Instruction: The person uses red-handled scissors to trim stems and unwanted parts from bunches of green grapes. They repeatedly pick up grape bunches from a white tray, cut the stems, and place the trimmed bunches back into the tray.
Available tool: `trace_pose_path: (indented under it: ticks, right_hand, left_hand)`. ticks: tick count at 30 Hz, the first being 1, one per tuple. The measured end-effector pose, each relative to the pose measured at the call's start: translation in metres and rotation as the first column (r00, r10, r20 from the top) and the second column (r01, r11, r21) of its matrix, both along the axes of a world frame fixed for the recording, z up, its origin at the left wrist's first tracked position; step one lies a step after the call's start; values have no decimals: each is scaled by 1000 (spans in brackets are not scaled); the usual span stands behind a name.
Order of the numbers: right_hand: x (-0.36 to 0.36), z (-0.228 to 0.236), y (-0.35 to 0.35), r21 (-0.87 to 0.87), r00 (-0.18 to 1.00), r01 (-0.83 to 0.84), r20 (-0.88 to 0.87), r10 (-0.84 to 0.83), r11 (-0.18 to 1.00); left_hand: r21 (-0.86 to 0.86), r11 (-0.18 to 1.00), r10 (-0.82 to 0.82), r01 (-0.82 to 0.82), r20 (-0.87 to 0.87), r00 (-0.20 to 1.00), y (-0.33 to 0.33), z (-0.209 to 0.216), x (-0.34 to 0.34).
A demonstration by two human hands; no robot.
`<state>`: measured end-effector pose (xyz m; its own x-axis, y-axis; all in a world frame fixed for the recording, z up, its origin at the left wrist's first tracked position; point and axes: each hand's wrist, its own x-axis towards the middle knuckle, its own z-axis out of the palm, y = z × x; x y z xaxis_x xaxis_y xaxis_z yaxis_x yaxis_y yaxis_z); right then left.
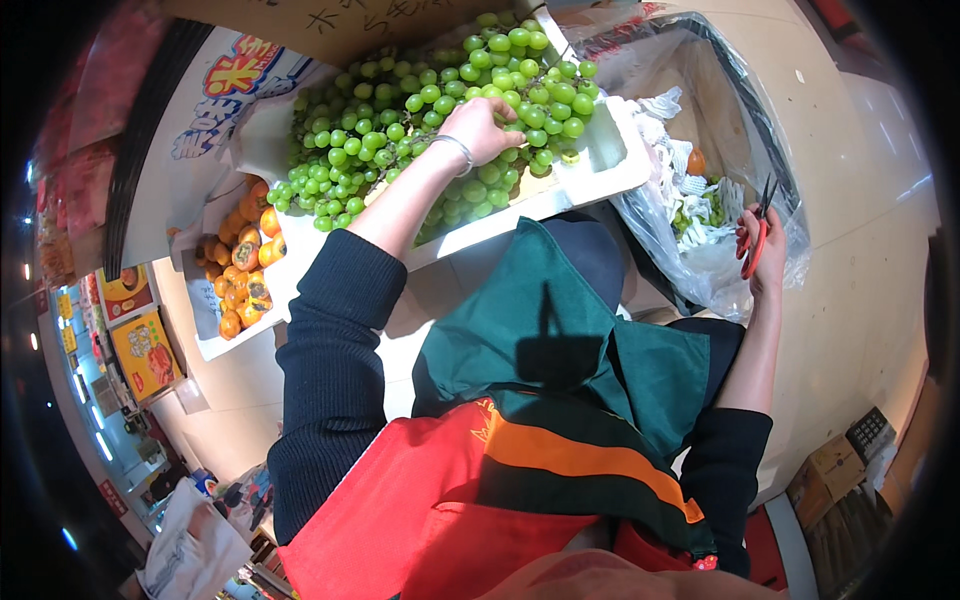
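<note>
Green grapes (370, 140) are heaped in a white foam box (625, 150). My left hand (482, 130), with a bracelet at the wrist, reaches over them and is closed on part of a bunch at the right side of the heap. Its fingertips are partly hidden among the grapes. Off to the right, my right hand (770, 258) grips scissors (752, 248) by their red handles. The dark blades point up and away from me, beside a bin lined with clear plastic (735, 285).
White foam netting (655, 150), green bits and an orange fruit (696, 162) lie inside the lined bin. Left of the grapes stands a white box of persimmons (240, 265). A cardboard flap (300, 25) rises behind the grapes. At lower right is a cardboard box (830, 470).
</note>
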<state>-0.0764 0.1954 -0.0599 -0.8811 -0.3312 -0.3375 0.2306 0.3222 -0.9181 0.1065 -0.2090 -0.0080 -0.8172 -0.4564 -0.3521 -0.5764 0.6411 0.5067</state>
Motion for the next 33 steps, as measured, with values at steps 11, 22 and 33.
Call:
trace_pose_path:
  ticks: [11,22,33]
  right_hand:
    - [-1,-1,2,4,1000,0,-17,0,1000]
    - [0,1,1,-20,1000,1,29,0,1000]
    - [-1,0,2,18,1000,1,-5,-1,1000]
  left_hand:
    - [603,753,-221,262,-143,965,-33,13,19]
    - [403,903,-129,147,-72,989,-24,-1,10]
    - [262,960,-55,100,-176,983,-22,5,15]
